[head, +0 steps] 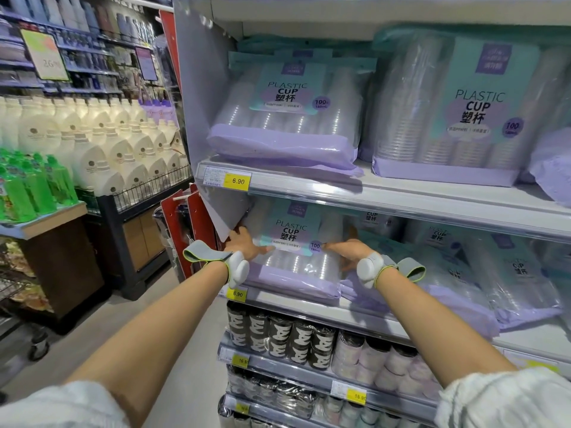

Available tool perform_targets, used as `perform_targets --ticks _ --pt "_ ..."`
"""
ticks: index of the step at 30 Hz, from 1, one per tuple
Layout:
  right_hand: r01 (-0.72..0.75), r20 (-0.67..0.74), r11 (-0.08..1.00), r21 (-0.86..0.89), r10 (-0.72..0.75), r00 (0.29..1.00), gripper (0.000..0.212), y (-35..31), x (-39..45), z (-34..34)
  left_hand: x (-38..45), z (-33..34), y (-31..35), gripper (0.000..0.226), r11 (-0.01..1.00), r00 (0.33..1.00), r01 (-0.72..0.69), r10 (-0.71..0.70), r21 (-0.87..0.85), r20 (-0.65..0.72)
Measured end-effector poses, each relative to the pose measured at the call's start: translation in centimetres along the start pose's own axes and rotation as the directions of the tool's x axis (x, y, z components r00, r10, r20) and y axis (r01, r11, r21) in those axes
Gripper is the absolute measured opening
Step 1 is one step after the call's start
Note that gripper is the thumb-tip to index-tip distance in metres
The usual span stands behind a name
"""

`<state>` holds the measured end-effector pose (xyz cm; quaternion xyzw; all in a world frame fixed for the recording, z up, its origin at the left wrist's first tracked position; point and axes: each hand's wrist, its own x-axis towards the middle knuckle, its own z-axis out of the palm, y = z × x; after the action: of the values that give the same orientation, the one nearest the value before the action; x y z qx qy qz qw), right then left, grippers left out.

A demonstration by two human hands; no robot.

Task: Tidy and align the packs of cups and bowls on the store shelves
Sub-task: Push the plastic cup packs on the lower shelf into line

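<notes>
The pack of plastic cups [293, 254] you are handling sits at the left end of the middle shelf [386, 322], its purple bottom band resting on the shelf's front lip just above a yellow price tag [237, 294]. Your left hand [244, 244] lies flat against its left front face, fingers [262, 249] spread and open, pressing rather than pinching; your right hand [349, 251] meets its right edge, fingers reaching in toward the label, and whether they curl behind the pack you cannot tell from here. Judge it as light and bulky: thin clear cups stacked inside a glossy film bag. The film will likely be slick and will crinkle and slide under your palms, and the cups could dent or crack if squeezed hard. Take it by the two side edges, low near the purple band where the stacks look densest, and push with flat palms, not fingertips. Just beside it on the right, a leaning pack [463, 273] slumps forward with its purple end spilling over the shelf edge, so squaring one may nudge the other. Below, sleeves of dark printed cups [278, 335] stand in a row. Further up, the upper shelf [401, 193] carries an upper left pack [287, 118] tilted back and a larger pack [463, 112] standing more upright beside it.
</notes>
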<state>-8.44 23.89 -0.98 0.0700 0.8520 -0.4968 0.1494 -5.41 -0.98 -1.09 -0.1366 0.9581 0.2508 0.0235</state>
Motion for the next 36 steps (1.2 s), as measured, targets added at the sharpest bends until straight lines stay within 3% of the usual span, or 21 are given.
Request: perform_targets --ticks 10,18,20,23,25,28,33,36 --pt "-0.023 -0.012 0.999 -0.043 0.023 1.0 0.063 0.3 1.0 -0.1 -0.5 0.5 0.3 0.099 0.997 0.999 0.051 -0.052 0.066 0.014" --pt "-0.047 -0.046 0.997 0.065 0.05 0.998 0.027 0.3 -0.6 0.2 0.7 0.2 -0.9 0.117 0.997 0.995 0.045 -0.039 -0.059 0.089" --pt "-0.05 -0.051 0.995 0.082 0.055 0.997 0.036 0.4 -0.5 0.1 0.6 0.6 -0.9 0.121 0.997 0.997 0.038 -0.033 -0.067 0.07" --pt "-0.012 -0.095 0.996 0.085 0.02 0.995 0.083 0.3 -0.6 0.3 0.8 0.9 -1.1 0.13 0.993 0.995 0.065 -0.058 -0.096 0.079" --pt "0.033 -0.12 0.994 0.106 -0.02 0.993 0.099 0.3 -0.4 0.3 0.9 1.1 -1.2 0.131 0.993 0.994 0.079 -0.071 -0.089 0.089" --pt "0.066 -0.145 0.989 0.135 -0.047 0.988 0.092 0.0 -0.8 0.3 1.0 0.9 -1.1 0.125 0.997 0.993 0.05 -0.044 -0.05 0.105" --pt "0.084 -0.202 0.987 0.135 -0.056 0.978 0.097 -0.1 -0.7 0.3 1.5 0.8 -0.9 0.128 0.997 0.993 0.055 -0.048 -0.062 0.108" --pt "0.075 -0.233 0.983 0.166 -0.035 0.972 0.077 -0.3 -0.5 0.5 1.4 1.2 -0.7 0.131 0.99 0.995 0.07 -0.061 -0.122 0.077"
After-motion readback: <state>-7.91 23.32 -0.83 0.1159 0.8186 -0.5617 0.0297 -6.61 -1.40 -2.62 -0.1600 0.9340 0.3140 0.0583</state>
